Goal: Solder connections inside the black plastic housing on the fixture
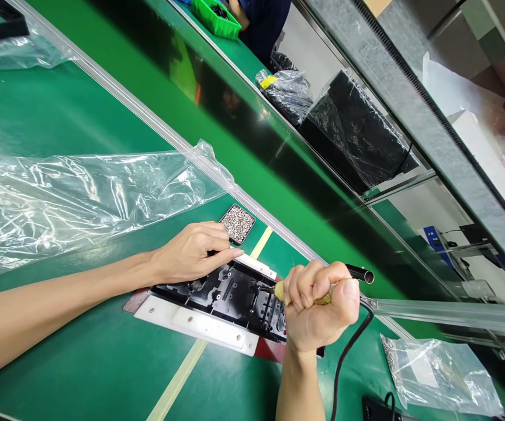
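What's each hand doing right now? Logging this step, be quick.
Left hand: loosely curled, fingertips pressing on the black part, holding nothing.
Right hand: closed around the corded tool, its tip at the part.

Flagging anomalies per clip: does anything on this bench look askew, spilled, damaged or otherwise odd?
Nothing stands out. The left hand steadies the black part seated in its white fixture, the right hand grips a corded tool, and the small screws stay inside their tray. The loose plastic bag lies crumpled nearby, clear of the work.
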`<state>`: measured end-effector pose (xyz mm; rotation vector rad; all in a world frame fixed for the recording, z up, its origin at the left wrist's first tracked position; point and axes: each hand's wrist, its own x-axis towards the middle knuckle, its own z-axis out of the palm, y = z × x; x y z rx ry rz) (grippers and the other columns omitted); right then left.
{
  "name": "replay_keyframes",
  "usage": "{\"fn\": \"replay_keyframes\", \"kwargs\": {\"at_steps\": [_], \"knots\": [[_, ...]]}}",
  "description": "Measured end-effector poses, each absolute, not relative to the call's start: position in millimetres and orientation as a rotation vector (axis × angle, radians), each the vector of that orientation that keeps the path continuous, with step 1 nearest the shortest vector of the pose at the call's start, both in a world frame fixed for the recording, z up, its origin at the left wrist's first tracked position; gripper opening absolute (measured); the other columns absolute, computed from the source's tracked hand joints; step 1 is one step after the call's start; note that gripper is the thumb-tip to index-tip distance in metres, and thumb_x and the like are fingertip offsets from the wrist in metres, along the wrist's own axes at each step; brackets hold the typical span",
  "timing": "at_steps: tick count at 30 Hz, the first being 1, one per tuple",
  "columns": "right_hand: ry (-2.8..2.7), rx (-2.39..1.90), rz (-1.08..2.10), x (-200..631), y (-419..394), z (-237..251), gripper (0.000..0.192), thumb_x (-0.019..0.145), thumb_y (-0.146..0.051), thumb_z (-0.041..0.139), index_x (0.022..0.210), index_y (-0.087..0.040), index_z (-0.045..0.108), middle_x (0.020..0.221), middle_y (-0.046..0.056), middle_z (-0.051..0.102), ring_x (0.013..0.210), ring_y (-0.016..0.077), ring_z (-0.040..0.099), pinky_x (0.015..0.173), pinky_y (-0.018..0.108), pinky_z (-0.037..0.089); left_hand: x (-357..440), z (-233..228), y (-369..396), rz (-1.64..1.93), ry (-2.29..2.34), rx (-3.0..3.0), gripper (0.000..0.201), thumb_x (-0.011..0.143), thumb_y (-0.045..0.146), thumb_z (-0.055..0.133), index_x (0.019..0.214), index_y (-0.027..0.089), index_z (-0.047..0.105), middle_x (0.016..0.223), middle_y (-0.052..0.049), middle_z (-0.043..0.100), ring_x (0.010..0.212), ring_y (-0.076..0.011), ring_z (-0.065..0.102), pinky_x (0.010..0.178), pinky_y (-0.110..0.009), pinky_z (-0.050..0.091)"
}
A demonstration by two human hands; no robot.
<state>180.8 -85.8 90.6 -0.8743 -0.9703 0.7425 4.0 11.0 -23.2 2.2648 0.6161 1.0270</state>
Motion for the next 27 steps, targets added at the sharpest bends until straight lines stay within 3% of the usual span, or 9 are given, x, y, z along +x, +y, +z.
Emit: {"fn": "replay_keyframes", "kwargs": {"at_steps": [27], "knots": [[-0.976, -0.877, 0.743, 179.0, -86.0, 91.7, 0.046, 0.1, -0.038, 0.046, 0.061, -0.017, 0.032, 0.046, -0.007, 0.022, 0.036, 0.0057, 0.021, 0.035, 0.014, 0.028, 4.3, -21.5, 11.0, 1.047, 0.599, 2.266, 0.05, 0.109, 0.029, 0.056, 0.062, 0.016, 0.047, 0.059, 0.001, 0.042, 0.063, -0.0136, 0.038, 0.071, -0.034, 0.036]]}}
